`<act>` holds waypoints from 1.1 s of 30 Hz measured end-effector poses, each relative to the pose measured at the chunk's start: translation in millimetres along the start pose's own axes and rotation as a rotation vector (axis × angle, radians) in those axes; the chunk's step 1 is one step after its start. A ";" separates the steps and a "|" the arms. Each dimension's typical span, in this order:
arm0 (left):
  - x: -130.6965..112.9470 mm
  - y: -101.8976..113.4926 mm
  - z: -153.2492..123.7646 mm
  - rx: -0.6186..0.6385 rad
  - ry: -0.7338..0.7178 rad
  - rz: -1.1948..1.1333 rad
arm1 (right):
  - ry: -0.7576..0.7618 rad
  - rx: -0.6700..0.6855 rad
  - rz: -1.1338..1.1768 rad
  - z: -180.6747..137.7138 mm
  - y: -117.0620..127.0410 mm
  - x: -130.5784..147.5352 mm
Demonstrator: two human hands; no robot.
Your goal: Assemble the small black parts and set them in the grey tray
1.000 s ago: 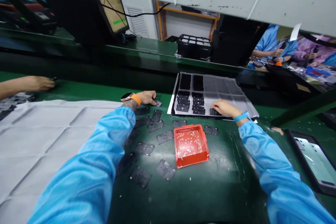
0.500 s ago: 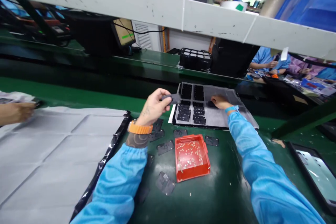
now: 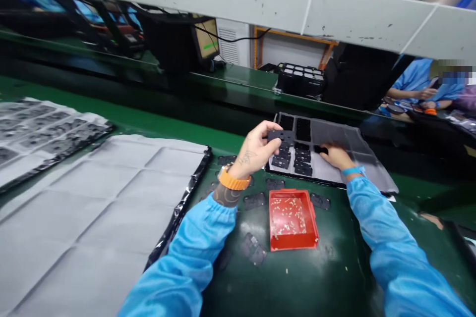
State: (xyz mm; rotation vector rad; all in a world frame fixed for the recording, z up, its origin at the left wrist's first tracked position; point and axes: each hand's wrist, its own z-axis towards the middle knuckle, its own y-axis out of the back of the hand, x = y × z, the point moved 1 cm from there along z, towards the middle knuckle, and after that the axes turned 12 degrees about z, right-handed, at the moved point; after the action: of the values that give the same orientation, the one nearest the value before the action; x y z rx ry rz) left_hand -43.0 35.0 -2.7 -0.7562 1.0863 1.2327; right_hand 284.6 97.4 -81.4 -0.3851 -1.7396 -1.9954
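My left hand (image 3: 256,151) pinches a thin black plastic plate (image 3: 281,136) with small holes, holding it above the near left part of a grey sectioned tray (image 3: 334,131). Over that tray's middle, the fingers of my right hand (image 3: 337,155) are closed on a small dark plate (image 3: 320,149), mostly hidden by the hand. Several similar black plates (image 3: 303,166) lie in rows in the left sections of the tray. Other loose plates (image 3: 254,248) are scattered on the green table around a red bin (image 3: 293,243).
Small pale bits lie in the red bin. A large grey sectioned sheet (image 3: 92,218) with a black edge covers the left side, beside another tray (image 3: 48,156) of dark parts. A shelf beam (image 3: 260,2) crosses overhead. People in blue sit at the far right.
The view has swung left, so things appear further right. My left hand has tilted its plate to show the flat face. The other person's hand at the far left is out of sight.
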 end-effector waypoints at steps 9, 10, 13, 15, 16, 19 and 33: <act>-20.0 -24.4 -29.2 0.072 -0.054 0.067 | 0.163 -0.055 0.932 -89.9 25.1 148.7; -21.3 -25.8 -31.3 0.069 -0.062 0.079 | 0.153 -0.045 1.020 -97.6 25.6 161.2; -22.1 -33.7 -35.9 0.088 -0.088 0.050 | 0.086 -0.072 1.172 -108.2 22.5 179.9; -19.1 -42.6 -38.5 0.094 -0.121 0.009 | 0.034 -0.146 1.280 -109.2 16.3 181.3; -16.8 -47.4 -39.8 0.085 -0.133 0.013 | 0.011 -0.179 1.334 -109.3 12.5 180.7; -9.9 -57.2 -42.1 -0.018 -0.125 0.098 | -0.033 -0.136 1.387 -110.4 2.4 177.6; -47.6 -39.6 -49.4 0.287 0.030 0.279 | 0.721 -0.648 0.408 -115.8 24.7 174.9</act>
State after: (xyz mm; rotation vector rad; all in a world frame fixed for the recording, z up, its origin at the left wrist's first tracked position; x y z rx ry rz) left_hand -15.0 -35.1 21.2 -0.4147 1.3928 1.2631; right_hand 158.2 -46.4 7.8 -0.1584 -0.5183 -1.9853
